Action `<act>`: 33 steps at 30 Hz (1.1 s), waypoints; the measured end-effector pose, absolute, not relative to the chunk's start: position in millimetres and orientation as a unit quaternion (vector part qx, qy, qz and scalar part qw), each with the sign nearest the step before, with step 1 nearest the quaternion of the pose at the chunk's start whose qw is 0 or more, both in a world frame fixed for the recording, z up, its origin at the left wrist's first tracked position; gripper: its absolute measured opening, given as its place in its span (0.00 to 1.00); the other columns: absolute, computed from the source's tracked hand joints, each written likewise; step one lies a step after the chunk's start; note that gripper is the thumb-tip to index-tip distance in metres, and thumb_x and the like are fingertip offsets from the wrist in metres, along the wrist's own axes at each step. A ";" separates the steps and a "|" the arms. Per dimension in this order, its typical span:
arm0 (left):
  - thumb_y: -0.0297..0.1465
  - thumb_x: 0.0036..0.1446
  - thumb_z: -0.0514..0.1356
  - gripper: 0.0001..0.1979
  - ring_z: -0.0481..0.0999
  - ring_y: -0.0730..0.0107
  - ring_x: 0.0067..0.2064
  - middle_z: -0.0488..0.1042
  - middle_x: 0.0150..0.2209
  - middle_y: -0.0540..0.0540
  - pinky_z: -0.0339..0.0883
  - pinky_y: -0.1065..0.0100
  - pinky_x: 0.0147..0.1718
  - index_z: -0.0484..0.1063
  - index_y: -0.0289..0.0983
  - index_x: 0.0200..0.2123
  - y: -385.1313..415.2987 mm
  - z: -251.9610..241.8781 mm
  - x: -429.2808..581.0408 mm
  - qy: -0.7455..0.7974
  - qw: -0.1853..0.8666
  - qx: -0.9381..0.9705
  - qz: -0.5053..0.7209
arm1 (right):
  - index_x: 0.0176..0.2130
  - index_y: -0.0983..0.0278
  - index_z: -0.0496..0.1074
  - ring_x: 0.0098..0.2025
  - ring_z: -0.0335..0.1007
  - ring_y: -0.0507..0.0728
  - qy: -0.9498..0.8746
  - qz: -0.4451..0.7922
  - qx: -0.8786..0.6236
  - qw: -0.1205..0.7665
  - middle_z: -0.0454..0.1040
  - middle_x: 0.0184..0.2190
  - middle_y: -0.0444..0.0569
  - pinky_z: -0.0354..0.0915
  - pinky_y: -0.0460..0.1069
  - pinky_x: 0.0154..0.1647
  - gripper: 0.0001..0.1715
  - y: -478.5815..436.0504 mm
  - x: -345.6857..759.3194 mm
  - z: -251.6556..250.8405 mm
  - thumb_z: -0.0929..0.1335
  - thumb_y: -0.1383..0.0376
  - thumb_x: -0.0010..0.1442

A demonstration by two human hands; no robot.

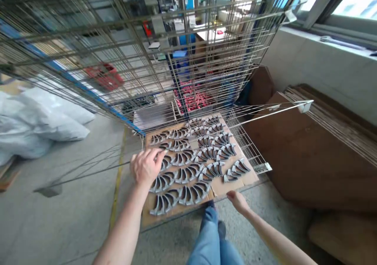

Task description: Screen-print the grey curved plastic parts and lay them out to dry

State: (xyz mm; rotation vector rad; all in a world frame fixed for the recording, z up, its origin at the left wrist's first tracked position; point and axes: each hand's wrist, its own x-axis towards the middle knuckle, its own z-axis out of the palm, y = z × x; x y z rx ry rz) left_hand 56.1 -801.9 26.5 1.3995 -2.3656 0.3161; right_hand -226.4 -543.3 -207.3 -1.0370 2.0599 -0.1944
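Note:
My left hand is closed, thumb and forefinger together, on the thin front rod of a raised wire rack shelf. This shelf slants across above a cardboard sheet, which lies on the shelf below. Several rows of grey curved, finned parts cover the cardboard. At the sheet's front edge, my right hand has its fingers curled against the border. Its fingertips are partly hidden, and the lower shelf's rod runs along there too.
More wire shelves stand tilted up behind. White sacks lie at left, and brown boards lean at right below the window. Beyond the rack are a crate of pink-red parts and a red basket.

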 end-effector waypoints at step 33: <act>0.47 0.66 0.46 0.25 0.80 0.58 0.40 0.82 0.34 0.44 0.59 0.61 0.42 0.78 0.42 0.33 -667.8 -185.9 87.7 -0.861 -0.072 0.478 -0.160 | 0.41 0.64 0.75 0.46 0.73 0.61 0.897 -0.044 -0.308 0.315 0.78 0.43 0.56 0.64 0.50 0.42 0.16 -586.6 -166.3 -292.0 0.62 0.59 0.62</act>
